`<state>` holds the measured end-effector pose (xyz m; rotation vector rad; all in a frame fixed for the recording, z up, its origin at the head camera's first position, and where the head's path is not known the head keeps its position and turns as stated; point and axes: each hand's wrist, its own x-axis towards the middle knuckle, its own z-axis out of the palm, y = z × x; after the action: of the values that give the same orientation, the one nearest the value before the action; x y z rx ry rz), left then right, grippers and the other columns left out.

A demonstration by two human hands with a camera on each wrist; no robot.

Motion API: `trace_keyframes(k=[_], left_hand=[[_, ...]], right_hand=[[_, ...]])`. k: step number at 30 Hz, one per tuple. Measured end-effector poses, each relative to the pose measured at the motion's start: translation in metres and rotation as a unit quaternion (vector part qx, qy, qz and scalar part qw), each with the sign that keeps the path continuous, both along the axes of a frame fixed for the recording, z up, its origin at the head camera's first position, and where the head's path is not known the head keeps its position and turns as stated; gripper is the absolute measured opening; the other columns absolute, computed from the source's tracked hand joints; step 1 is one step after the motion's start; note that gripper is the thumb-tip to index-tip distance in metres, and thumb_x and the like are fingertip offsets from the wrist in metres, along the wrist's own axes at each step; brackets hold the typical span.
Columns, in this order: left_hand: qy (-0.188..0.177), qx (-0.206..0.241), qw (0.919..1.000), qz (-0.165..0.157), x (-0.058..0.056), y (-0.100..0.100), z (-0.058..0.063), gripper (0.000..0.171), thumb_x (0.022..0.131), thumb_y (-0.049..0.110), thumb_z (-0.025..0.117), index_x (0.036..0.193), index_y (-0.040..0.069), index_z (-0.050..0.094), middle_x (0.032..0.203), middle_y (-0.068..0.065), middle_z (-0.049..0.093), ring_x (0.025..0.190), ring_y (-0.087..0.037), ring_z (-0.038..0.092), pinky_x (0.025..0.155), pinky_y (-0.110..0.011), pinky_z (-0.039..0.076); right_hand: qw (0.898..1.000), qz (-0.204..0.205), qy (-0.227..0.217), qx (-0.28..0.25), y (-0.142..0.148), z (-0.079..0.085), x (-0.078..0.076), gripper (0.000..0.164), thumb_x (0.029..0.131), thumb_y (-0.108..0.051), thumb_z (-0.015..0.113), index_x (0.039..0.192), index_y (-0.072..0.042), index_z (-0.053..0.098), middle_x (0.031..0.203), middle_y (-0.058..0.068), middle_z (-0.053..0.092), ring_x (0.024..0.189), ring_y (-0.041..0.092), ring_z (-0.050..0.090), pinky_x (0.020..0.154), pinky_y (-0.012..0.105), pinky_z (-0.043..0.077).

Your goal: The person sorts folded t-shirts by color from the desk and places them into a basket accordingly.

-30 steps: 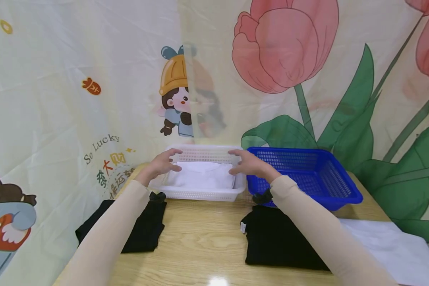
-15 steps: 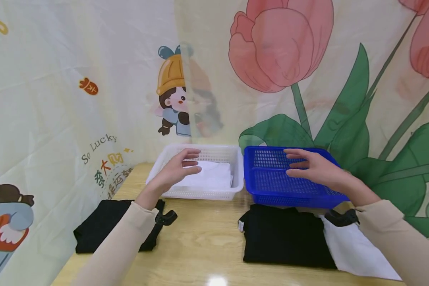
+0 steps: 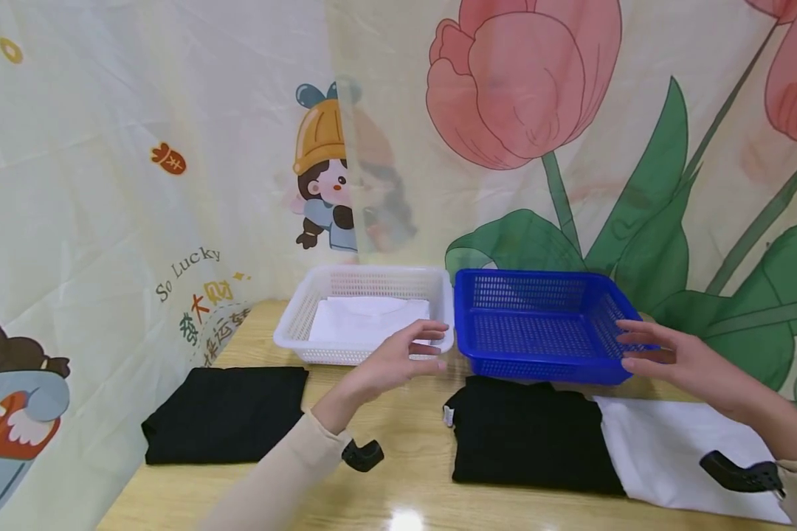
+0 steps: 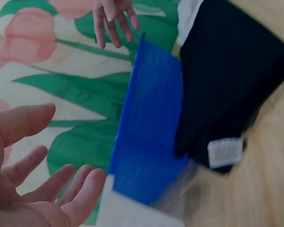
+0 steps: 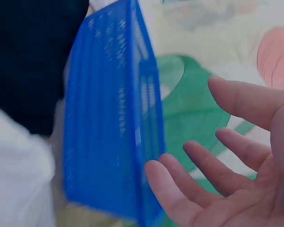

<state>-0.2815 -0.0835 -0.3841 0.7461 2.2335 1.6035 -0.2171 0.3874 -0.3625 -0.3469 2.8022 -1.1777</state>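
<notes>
My left hand (image 3: 398, 359) hovers with relaxed fingers in front of the right part of the white basket (image 3: 292, 324), holding nothing. A folded white garment (image 3: 365, 321) lies flat inside that basket. To its right stands the blue basket (image 3: 538, 367), its floor bare. My right hand (image 3: 684, 363), palm turned inward and holding nothing, is by the blue basket's right side; the right wrist view shows its spread fingers (image 5: 173, 189) close to the rim. Below it, a white garment (image 3: 664, 442) lies partly beside a folded black garment (image 3: 531, 435) that has a small white label (image 3: 448, 416).
Another folded black garment (image 3: 232, 413) lies at the left of the wooden table (image 3: 378, 472). Behind the baskets hangs a printed cloth backdrop (image 3: 252, 110) with tulips and cartoon figures. A black camera mount sits at each wrist.
Both hands have moved away from the white basket's sides, rightward and nearer the body. The right hand passed over the blue basket to its right side. The garments and baskets have stayed put.
</notes>
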Motion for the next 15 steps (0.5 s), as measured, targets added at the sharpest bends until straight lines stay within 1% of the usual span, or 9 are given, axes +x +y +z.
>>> trace_keyframes(k=[1, 3, 5, 7, 10, 12, 15], left_hand=[[-0.003, 0.002, 1.0000, -0.005, 0.002, 0.006, -0.003, 0.060, 0.098, 0.022, 0.079, 0.153, 0.024, 0.053, 0.155, -0.012, 0.054, 0.137, -0.033, 0.058, 0.106, -0.049, 0.054], [-0.017, 0.014, 0.9997, -0.013, 0.005, 0.018, -0.010, 0.060, 0.098, 0.022, 0.079, 0.152, 0.024, 0.053, 0.155, -0.014, 0.053, 0.138, -0.035, 0.057, 0.106, -0.050, 0.053], [-0.031, 0.023, 0.9991, -0.015, 0.009, 0.031, -0.016, 0.061, 0.098, 0.022, 0.079, 0.152, 0.026, 0.053, 0.154, -0.013, 0.054, 0.137, -0.033, 0.057, 0.107, -0.050, 0.053], [-0.045, 0.033, 0.9982, -0.020, 0.013, 0.045, -0.020, 0.062, 0.098, 0.019, 0.079, 0.153, 0.025, 0.052, 0.154, -0.013, 0.053, 0.136, -0.032, 0.058, 0.107, -0.050, 0.053], [-0.062, 0.041, 0.9969, -0.027, 0.019, 0.067, -0.027, 0.063, 0.098, 0.017, 0.079, 0.155, 0.023, 0.051, 0.153, -0.011, 0.055, 0.133, -0.026, 0.061, 0.108, -0.050, 0.053], [-0.079, 0.048, 0.9952, -0.032, 0.023, 0.081, -0.032, 0.063, 0.098, 0.015, 0.079, 0.154, 0.022, 0.051, 0.153, -0.010, 0.055, 0.131, -0.023, 0.062, 0.107, -0.049, 0.053], [-0.107, 0.060, 0.9920, -0.030, 0.029, 0.102, -0.040, 0.062, 0.096, 0.011, 0.080, 0.151, 0.025, 0.054, 0.149, -0.007, 0.058, 0.124, -0.019, 0.066, 0.106, -0.049, 0.054]], right_hand=[[1.000, -0.004, -0.004, 0.006, 0.006, -0.004, 0.003, 0.071, 0.109, -0.027, 0.064, 0.164, 0.001, 0.029, 0.157, 0.033, 0.044, 0.117, -0.008, 0.058, 0.082, 0.023, 0.056], [1.000, -0.015, -0.017, 0.017, 0.017, -0.012, 0.008, 0.071, 0.110, -0.028, 0.062, 0.163, 0.005, 0.028, 0.155, 0.036, 0.045, 0.121, 0.008, 0.064, 0.080, 0.026, 0.057], [0.999, -0.027, -0.029, 0.033, 0.027, -0.020, 0.013, 0.072, 0.110, -0.029, 0.061, 0.162, 0.009, 0.027, 0.152, 0.038, 0.047, 0.120, 0.021, 0.067, 0.078, 0.028, 0.057], [0.998, -0.035, -0.040, 0.046, 0.040, -0.027, 0.019, 0.073, 0.111, -0.029, 0.060, 0.161, 0.012, 0.025, 0.151, 0.042, 0.045, 0.120, 0.041, 0.066, 0.078, 0.029, 0.058], [0.994, -0.060, -0.067, 0.070, 0.060, -0.038, 0.025, 0.079, 0.110, -0.034, 0.060, 0.159, 0.016, 0.023, 0.150, 0.045, 0.043, 0.117, 0.042, 0.067, 0.078, 0.033, 0.059], [0.991, -0.069, -0.085, 0.080, 0.075, -0.045, 0.028, 0.082, 0.110, -0.036, 0.060, 0.157, 0.018, 0.021, 0.148, 0.048, 0.041, 0.117, 0.052, 0.064, 0.080, 0.038, 0.060], [0.985, -0.090, -0.114, 0.091, 0.095, -0.058, 0.030, 0.085, 0.110, -0.039, 0.060, 0.155, 0.021, 0.020, 0.146, 0.050, 0.041, 0.116, 0.057, 0.062, 0.082, 0.046, 0.061]])
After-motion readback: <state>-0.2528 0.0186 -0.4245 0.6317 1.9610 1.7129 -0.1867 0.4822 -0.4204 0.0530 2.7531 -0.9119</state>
